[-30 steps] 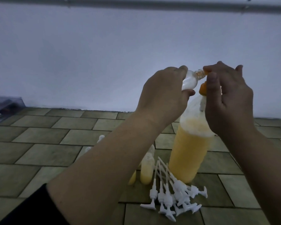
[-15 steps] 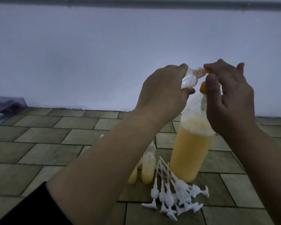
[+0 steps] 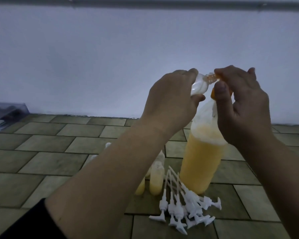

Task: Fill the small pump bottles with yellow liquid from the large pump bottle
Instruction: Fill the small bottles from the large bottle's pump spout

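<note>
The large pump bottle [image 3: 202, 163], over half full of yellow liquid, stands upright on the tiled floor [image 3: 41, 152]. Above its shoulder the left hand [image 3: 169, 102] grips a small clear bottle [image 3: 79, 84], tilted with its threaded neck toward the orange pump head [image 3: 213, 95] of the large bottle. The right hand [image 3: 240, 104] curls its fingers around that pump head, thumb beside it. Just left of the large bottle's base stand small bottles [image 3: 156, 178] partly filled with yellow. In front of its base lies a heap of white pump tops [image 3: 185, 209]
</note>
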`<state>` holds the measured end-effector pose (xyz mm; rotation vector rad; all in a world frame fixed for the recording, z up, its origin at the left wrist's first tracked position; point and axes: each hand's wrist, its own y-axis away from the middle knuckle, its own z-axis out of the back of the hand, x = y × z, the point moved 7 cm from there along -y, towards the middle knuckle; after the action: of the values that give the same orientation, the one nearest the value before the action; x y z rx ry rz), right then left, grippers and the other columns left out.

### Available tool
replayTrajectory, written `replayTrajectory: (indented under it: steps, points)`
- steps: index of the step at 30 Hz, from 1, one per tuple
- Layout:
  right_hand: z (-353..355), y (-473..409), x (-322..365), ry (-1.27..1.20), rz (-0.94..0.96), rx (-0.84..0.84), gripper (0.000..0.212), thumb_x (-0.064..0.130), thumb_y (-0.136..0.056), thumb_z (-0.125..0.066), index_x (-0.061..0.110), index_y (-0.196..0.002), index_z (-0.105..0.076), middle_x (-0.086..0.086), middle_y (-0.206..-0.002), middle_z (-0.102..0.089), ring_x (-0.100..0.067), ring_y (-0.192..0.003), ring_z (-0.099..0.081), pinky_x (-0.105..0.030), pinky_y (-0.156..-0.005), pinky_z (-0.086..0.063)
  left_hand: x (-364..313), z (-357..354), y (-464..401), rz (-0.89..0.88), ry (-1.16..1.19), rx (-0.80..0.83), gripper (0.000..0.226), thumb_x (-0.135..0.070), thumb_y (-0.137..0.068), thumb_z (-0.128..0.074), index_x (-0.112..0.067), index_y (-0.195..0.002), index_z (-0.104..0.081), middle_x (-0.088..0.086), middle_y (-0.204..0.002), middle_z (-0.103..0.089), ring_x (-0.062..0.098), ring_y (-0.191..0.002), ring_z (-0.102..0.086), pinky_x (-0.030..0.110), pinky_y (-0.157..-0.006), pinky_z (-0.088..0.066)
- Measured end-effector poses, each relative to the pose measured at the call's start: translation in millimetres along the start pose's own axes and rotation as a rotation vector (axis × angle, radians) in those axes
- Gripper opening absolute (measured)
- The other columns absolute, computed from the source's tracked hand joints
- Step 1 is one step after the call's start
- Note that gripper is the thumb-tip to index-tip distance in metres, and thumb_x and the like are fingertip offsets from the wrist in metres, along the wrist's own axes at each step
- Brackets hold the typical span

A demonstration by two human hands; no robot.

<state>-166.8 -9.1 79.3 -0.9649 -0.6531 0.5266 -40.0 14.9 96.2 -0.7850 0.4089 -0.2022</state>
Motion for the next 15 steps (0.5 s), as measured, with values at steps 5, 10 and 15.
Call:
replayTrajectory:
  steps: [5,10,15]
  points:
    - [12.7,-7.8,6.6,0.007,0.015,-0.036,0.062,0.048,-0.097,-0.019,0.006,-0.119,-0.06,-0.01,-0.121,-0.062,-0.017,-0.118,-0.051,-0.026,-0.116,-0.012,-6.6,7.0,-6.4,-0.021,-0.012,-0.019,0.042,-0.037,-0.086,-0.064,-0.021,-0.123,-0.054,-0.004,-0.117,-0.062,0.013,-0.096,-0.059,0.021,-0.078,-0.044]
    - [10.0,-1.3,1.2,-0.039,-0.007,-0.1,0.052,0.035,-0.1,-0.023,0.005,-0.113,-0.063,-0.007,-0.111,-0.065,-0.013,-0.108,-0.054,-0.026,-0.114,-0.019,-6.2,-1.7,-1.8,-0.01,-0.001,-0.003,0.044,-0.037,-0.086,-0.064,-0.02,-0.126,-0.053,-0.004,-0.119,-0.062,0.012,-0.097,-0.059,0.017,-0.077,-0.037]
    - [7.7,-0.1,1.8,-0.09,-0.023,-0.069,0.052,0.034,-0.101,-0.023,0.005,-0.109,-0.065,0.002,-0.104,-0.062,-0.004,-0.102,-0.05,-0.023,-0.113,-0.017,-2.6,-2.8,-0.6,-0.004,-0.007,0.038,0.041,-0.037,-0.087,-0.063,-0.02,-0.123,-0.054,-0.003,-0.116,-0.063,0.014,-0.095,-0.058,0.023,-0.078,-0.043]
